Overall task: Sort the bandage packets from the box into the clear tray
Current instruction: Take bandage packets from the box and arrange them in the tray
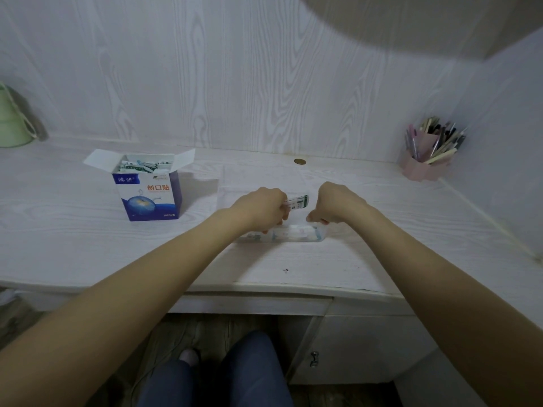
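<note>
Nearest the camera are the person's knees in blue trousers, under the front edge of the white desk (88,224). On the desk, the clear tray (293,234) lies in the middle, and everything else is placed from it. White packets already lie inside the tray.

The left hand (261,210) hovers just above the tray's left end, fingers curled, pinching a bandage packet (298,202) whose printed end sticks out to the right, above the tray and not in it. The right hand (338,204) is at the tray's far right corner, fingers curled downward with the fingertips at the rim; whether they grip the tray or only touch it cannot be told.

Left of the tray and a little farther back stands the blue and white box (150,195), flaps open, with more packets showing inside. Behind the tray, near the wall, a small brown disc (300,161) lies on the desk. Far right of the tray, in the corner, a pink holder (423,165) is full of pens. Far left, against the wall, stands a pale green container (11,124).
</note>
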Motion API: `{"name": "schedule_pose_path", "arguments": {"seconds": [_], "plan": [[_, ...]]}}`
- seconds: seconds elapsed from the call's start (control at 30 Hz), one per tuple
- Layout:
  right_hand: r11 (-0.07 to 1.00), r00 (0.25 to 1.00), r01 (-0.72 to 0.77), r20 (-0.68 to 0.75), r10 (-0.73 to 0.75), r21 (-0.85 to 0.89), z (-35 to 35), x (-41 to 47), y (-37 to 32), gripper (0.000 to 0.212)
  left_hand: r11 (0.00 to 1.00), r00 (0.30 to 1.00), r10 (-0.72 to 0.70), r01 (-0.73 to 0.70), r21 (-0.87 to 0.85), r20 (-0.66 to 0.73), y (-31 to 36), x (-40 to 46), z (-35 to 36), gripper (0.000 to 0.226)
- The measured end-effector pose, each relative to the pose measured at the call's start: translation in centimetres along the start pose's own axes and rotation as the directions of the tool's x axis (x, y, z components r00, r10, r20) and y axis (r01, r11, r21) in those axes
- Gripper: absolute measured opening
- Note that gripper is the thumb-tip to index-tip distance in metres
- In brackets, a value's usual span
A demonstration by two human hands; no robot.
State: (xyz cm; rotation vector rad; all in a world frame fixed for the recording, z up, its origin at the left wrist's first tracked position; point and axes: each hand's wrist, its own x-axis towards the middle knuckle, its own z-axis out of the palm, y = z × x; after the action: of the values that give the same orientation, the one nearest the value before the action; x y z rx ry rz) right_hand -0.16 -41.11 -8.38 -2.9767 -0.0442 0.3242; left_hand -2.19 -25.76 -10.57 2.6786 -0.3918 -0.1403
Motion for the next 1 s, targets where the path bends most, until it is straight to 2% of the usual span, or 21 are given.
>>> {"name": "schedule_pose_path", "arguments": {"seconds": [0.07, 0.13, 0.27, 0.4, 0.7, 0.87, 1.0], "plan": [[0.999, 1.000, -0.006, 0.018, 0.006, 0.048, -0.6, -0.6, -0.4, 0.031, 1.000, 1.000, 0.002, -0.002, -0.006, 0.001, 0.0, -0.1, 0.0, 0.026], [0.993, 0.994, -0.027, 0.107, 0.014, 0.119, -0.9, -1.0, -0.8, 0.028, 1.000, 1.000, 0.002, -0.002, -0.010, -0.001, 0.0, -0.1, -0.1, 0.027], [0.965, 0.951, -0.130, 0.303, 0.056, 0.228, -1.6, -1.1, -1.7, 0.003, 1.000, 1.000, 0.002, -0.002, -0.005, -0.010, 0.0, -0.2, -0.2, 0.025], [0.953, 0.906, -0.204, 0.411, 0.097, 0.225, -1.6, -0.6, -1.9, 0.017, 1.000, 1.000, 0.010, -0.010, -0.011, -0.012, 0.0, -0.3, -0.1, 0.024], [0.955, 0.902, -0.247, 0.399, 0.164, 0.166, -1.0, -0.4, -2.2, 0.014, 1.000, 1.000, 0.022, -0.022, 0.019, -0.008, 0.1, -0.2, 0.0, 0.023], [0.965, 0.918, -0.212, 0.370, 0.143, 0.152, -0.8, -0.4, -2.5, 0.011, 1.000, 1.000, 0.018, -0.018, 0.011, -0.007, 0.0, -0.2, 0.0, 0.022], [0.983, 0.932, -0.170, 0.335, 0.136, 0.073, -0.5, -0.3, -2.6, 0.009, 1.000, 1.000, 0.021, -0.021, 0.023, -0.002, 0.1, -0.3, 0.0, 0.022]]}}
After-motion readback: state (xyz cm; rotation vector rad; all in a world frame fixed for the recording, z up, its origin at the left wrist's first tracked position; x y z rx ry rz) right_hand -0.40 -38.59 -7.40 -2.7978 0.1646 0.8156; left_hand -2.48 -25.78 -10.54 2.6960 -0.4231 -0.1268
